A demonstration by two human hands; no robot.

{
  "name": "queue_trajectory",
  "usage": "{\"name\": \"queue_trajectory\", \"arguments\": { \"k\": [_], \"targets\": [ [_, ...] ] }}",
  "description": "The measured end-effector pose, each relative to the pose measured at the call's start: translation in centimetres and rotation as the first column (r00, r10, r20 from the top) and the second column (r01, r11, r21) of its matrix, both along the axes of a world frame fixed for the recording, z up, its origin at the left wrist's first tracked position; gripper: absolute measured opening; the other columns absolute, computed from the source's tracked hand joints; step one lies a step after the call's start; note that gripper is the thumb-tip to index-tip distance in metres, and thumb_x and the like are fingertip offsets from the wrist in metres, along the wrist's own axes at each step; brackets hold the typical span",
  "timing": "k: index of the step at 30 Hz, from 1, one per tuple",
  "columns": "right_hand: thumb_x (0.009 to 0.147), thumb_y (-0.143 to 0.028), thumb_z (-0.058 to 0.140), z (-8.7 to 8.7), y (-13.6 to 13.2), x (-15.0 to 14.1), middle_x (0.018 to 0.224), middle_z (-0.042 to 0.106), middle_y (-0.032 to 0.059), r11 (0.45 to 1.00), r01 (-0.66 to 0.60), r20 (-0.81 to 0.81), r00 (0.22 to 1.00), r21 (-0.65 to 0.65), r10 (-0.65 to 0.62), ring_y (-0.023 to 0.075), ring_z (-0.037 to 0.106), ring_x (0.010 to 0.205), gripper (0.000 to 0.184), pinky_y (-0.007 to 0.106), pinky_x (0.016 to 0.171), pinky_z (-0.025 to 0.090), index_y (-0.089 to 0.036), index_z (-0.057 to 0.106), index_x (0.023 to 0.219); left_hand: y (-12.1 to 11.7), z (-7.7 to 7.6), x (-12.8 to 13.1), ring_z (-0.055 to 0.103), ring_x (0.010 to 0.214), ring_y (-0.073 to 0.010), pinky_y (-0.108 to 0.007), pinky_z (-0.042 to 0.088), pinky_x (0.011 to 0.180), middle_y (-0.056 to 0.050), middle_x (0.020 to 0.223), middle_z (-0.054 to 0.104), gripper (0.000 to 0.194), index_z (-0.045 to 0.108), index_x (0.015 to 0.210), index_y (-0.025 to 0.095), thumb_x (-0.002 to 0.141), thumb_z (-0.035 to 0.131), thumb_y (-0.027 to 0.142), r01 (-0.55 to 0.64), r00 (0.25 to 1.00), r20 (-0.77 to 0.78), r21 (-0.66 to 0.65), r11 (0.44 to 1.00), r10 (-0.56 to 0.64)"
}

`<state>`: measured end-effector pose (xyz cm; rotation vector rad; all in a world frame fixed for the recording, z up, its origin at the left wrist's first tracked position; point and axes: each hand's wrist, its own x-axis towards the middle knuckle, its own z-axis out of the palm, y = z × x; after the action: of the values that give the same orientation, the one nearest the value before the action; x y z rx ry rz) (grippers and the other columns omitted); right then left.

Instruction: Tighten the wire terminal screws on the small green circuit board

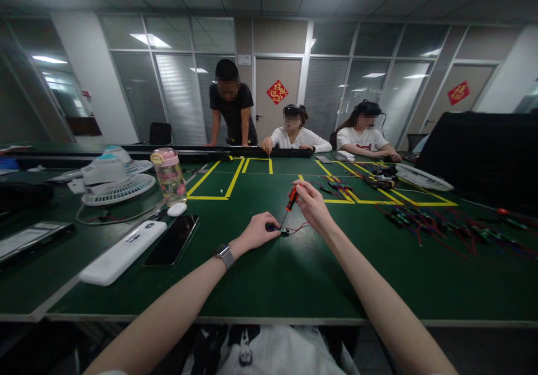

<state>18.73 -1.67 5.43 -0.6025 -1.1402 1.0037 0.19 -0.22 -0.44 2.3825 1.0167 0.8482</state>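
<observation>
- Green workbench (235, 291), yellow tape (208, 198) marking out strips across its far side; more wired boards (437, 223) lie tangled to my right.
- Small circuit board (285, 232) sits flat on the bench in front of me, thin red wires (299, 228) trailing off its right end.
- My left hand (258, 232) is at its left end; whether the fingertips pinch or merely press, I cannot tell.
- My right hand (310, 202) is closed round the red-and-black handle of a screwdriver (291, 198), slanted, tip down at the board.
- Board: probably light, stiff, apt to skid; wire joints likely fragile. Best held by the edges, never the wires.
- Screwdriver: likely light, rigid; handle is the hold.
</observation>
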Motion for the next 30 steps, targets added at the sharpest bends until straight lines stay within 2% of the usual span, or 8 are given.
{"name": "queue_trajectory", "arguments": {
  "k": [5, 9, 13, 16, 21, 23, 28, 30],
  "targets": [
    [0.07, -0.05, 0.079, 0.16, -0.28, -0.06, 0.089, 0.071, 0.0023, 0.997, -0.08, -0.029, 0.996, 0.0, 0.08, 0.0189, 0.066, 0.084, 0.037, 0.035, 0.081, 0.051, -0.027, 0.071, 0.097, 0.13, -0.12, 0.01, 0.065, 0.094, -0.0209, -0.033, 0.048, 0.092, -0.005, 0.099, 0.07, 0.009, 0.075, 0.085, 0.019, 0.08, 0.072, 0.026, 0.0, 1.0, 0.0, 0.003, 1.0, 0.0],
    [0.073, -0.049, 0.076, -0.12, -0.03, -0.14, 0.087, 0.071, 0.002, 0.998, -0.065, -0.03, 0.997, 0.007, 0.066, 0.0187, 0.065, 0.084, 0.03, 0.036, 0.081, 0.052, -0.027, 0.069, 0.092, 0.16, -0.18, 0.03, 0.065, 0.094, -0.0207, -0.032, 0.048, 0.092, -0.005, 0.097, 0.07, 0.008, 0.075, 0.084, 0.02, 0.079, 0.073, 0.025, 0.0, 1.0, 0.014, 0.004, 1.0, 0.0],
    [0.067, -0.048, 0.081, -0.33, 0.25, -0.21, 0.079, 0.066, -0.0006, 1.0, -0.023, -0.057, 0.998, 0.01, 0.024, 0.0156, 0.061, 0.074, 0.031, 0.035, 0.079, 0.052, -0.026, 0.069, 0.085, 0.14, -0.16, -0.02, 0.064, 0.095, -0.0211, -0.033, 0.048, 0.093, -0.005, 0.099, 0.07, 0.009, 0.075, 0.085, 0.02, 0.08, 0.072, 0.026, -0.002, 1.0, 0.013, -0.002, 1.0, 0.002],
    [0.067, -0.049, 0.082, -0.15, 0.07, -0.26, 0.074, 0.064, -0.0021, 0.997, -0.071, -0.058, 0.996, 0.001, 0.071, 0.0142, 0.06, 0.071, 0.032, 0.034, 0.078, 0.053, -0.026, 0.07, 0.086, 0.11, -0.16, -0.06, 0.064, 0.096, -0.0213, -0.033, 0.048, 0.093, -0.005, 0.1, 0.069, 0.01, 0.074, 0.086, 0.019, 0.08, 0.072, 0.027, 0.0, 1.0, 0.011, -0.006, 1.0, 0.0],
    [0.071, -0.05, 0.079, 0.24, -0.45, -0.5, 0.082, 0.068, -0.0006, 0.991, -0.132, -0.059, 0.99, -0.009, 0.131, 0.0158, 0.064, 0.074, 0.033, 0.036, 0.081, 0.053, -0.028, 0.067, 0.092, 0.12, -0.2, 0.03, 0.065, 0.094, -0.0208, -0.032, 0.048, 0.091, -0.005, 0.098, 0.07, 0.007, 0.074, 0.084, 0.019, 0.079, 0.072, 0.024, 0.0, 1.0, 0.019, 0.003, 1.0, 0.0],
    [0.072, -0.053, 0.077, 0.22, -0.44, -0.56, 0.082, 0.068, -0.0001, 0.994, -0.112, -0.048, 0.993, -0.002, 0.112, 0.0159, 0.064, 0.074, 0.033, 0.035, 0.08, 0.053, -0.027, 0.067, 0.09, 0.13, -0.17, 0.07, 0.066, 0.094, -0.0207, -0.032, 0.049, 0.091, -0.005, 0.098, 0.07, 0.007, 0.074, 0.083, 0.02, 0.079, 0.072, 0.024, -0.002, 1.0, 0.02, 0.004, 1.0, 0.002],
    [0.069, -0.051, 0.079, 0.01, -0.2, -0.4, 0.076, 0.064, -0.0016, 0.998, 0.029, 0.069, 0.997, 0.053, -0.032, 0.0159, 0.06, 0.074, 0.032, 0.031, 0.077, 0.05, -0.026, 0.07, 0.086, 0.02, 0.04, 0.03, 0.065, 0.094, -0.0213, -0.033, 0.048, 0.091, -0.005, 0.1, 0.07, 0.01, 0.075, 0.085, 0.02, 0.08, 0.071, 0.027, -0.001, 1.0, 0.004, -0.001, 1.0, 0.001],
    [0.07, -0.05, 0.079, -0.01, -0.2, -0.33, 0.076, 0.065, -0.0013, 0.998, 0.026, 0.088, 0.996, 0.057, -0.031, 0.0164, 0.06, 0.074, 0.032, 0.032, 0.078, 0.05, -0.027, 0.071, 0.089, -0.09, 0.15, 0.0, 0.065, 0.094, -0.0213, -0.032, 0.048, 0.091, -0.005, 0.1, 0.07, 0.009, 0.074, 0.084, 0.02, 0.08, 0.071, 0.027, -0.002, 1.0, 0.006, -0.001, 1.0, 0.002]
  ]
}}
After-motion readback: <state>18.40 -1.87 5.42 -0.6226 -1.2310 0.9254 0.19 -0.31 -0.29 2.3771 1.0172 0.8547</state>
